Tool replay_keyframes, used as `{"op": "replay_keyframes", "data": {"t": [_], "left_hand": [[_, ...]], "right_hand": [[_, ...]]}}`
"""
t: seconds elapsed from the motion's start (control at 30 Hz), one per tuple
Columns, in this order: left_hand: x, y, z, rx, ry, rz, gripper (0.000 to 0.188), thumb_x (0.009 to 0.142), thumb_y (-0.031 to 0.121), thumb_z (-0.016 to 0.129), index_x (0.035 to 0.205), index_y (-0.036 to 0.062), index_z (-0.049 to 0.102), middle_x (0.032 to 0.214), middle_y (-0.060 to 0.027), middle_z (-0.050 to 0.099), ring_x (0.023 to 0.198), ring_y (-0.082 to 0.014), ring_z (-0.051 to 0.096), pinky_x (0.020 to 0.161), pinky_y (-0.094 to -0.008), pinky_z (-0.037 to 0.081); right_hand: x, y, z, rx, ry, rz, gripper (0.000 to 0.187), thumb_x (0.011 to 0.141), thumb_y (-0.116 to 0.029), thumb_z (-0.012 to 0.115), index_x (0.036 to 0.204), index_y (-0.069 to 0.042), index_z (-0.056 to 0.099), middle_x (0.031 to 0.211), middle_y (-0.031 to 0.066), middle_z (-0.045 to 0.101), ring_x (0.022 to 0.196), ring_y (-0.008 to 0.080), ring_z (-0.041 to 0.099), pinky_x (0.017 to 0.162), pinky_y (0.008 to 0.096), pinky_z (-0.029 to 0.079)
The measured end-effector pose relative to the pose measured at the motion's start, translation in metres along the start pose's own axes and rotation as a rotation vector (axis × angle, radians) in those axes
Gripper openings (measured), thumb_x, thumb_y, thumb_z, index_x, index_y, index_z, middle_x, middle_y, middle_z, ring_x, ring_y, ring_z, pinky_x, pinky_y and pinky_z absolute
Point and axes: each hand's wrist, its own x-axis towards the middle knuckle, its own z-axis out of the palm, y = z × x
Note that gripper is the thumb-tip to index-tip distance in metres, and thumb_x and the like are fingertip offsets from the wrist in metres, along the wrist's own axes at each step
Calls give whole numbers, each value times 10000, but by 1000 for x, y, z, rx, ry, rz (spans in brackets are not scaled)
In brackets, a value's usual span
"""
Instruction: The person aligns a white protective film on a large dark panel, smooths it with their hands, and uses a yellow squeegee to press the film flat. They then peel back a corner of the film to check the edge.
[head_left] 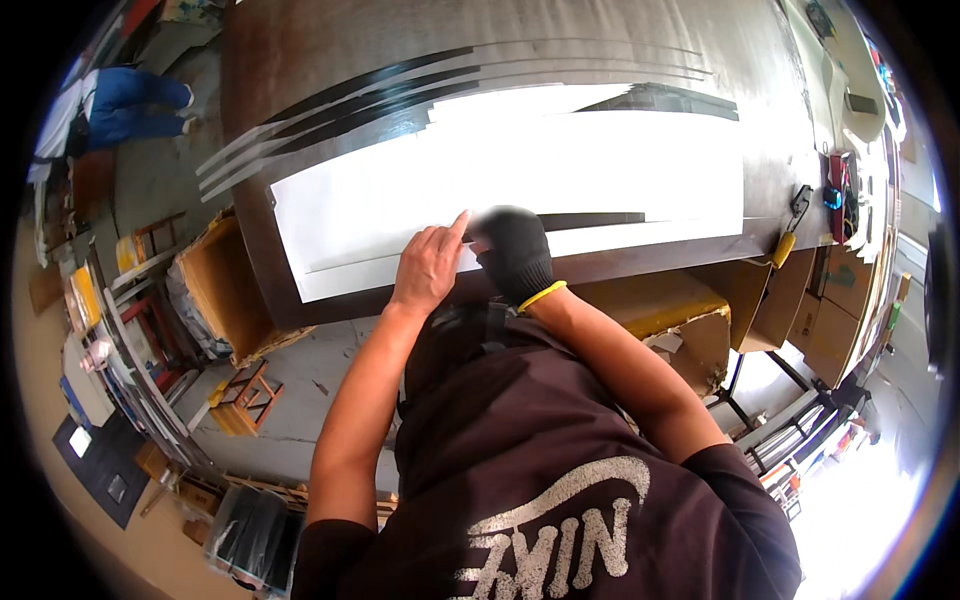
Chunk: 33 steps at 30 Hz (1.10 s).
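Note:
A long white sheet (pixel 620 165) lies across a dark brown table (pixel 590 30), with other white pieces along its far and near edges. My left hand (pixel 430 265) is bare and rests on the sheet's near edge, its fingers stretched out and the index finger pointing toward my right hand. Beside it, my right hand (pixel 515 250) wears a black glove with a yellow cuff. Its fingertips are blurred, so whether it holds anything is unclear. A narrow dark strip (pixel 600 219) shows just right of the glove, between white pieces.
Several long dark strips (pixel 370 95) lie beyond the sheet. A yellow-handled object (pixel 784 248) sits at the table's right edge. Open cardboard boxes (pixel 225 285) stand by the left corner and under the near edge. At the far left, another person (pixel 130 105) stands.

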Motion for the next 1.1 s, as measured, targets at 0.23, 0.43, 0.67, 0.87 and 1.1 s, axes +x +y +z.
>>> {"op": "replay_keyframes", "data": {"t": [0.23,0.43,0.67,0.87,1.1], "left_hand": [[2,-4,2,-5,-21,-26,644,950,-8,710,1574,45,556,992,-129,714,949,-334,696,883,-462,564],[4,-2,1,-7,-46,-54,657,942,3,715,1573,8,532,971,-126,703,920,-336,687,882,-469,560],[-1,5,10,39,33,-75,652,974,12,669,1600,11,485,939,-105,664,878,-344,646,836,-483,540],[-6,8,15,96,33,-135,725,970,13,665,1652,2,422,934,-86,663,874,-319,637,846,-461,537],[-5,21,17,-26,79,-353,794,981,32,657,1701,5,324,944,-94,690,889,-310,673,876,-439,561]], "right_hand": [[2,-8,6,-182,-40,43,71,871,-243,774,895,-180,753,904,63,691,910,291,688,803,453,497],[-4,7,-6,-198,-25,106,75,907,-252,748,882,-182,760,917,65,696,904,300,684,811,455,494],[-39,97,-84,-270,-32,117,104,922,-264,789,962,-168,780,940,95,728,944,313,710,843,481,526],[-67,184,-151,-311,28,78,141,858,-243,855,883,-147,755,890,84,739,900,327,718,823,484,521],[-89,253,-203,-302,77,57,154,829,-200,868,846,-132,731,867,96,738,858,351,721,780,484,542]]}}
